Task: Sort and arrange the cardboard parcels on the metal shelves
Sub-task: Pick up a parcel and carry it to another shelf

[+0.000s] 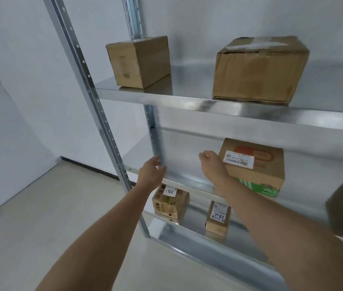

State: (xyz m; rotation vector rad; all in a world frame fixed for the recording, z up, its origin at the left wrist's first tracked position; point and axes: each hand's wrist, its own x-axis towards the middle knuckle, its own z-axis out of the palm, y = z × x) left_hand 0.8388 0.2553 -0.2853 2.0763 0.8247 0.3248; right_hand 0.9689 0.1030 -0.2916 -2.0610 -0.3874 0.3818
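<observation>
Reaching into the middle shelf (179,179): right hand (213,166) sits at the near-left corner of the labelled parcel (254,166), fingers curled, contact unclear; left hand (152,172) is relaxed, holding nothing, over the bare left end. Best bet is gripping both side faces and sliding it left along the shelf, not lifting one-handed.

Right hand (212,164) seemingly touches labelled parcel (254,164) on middle shelf (187,179).

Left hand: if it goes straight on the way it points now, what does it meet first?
Probably the bare middle shelf, then the wall behind. The left hand reaches into the open gap left of the labelled parcel; depth is unclear.
</observation>
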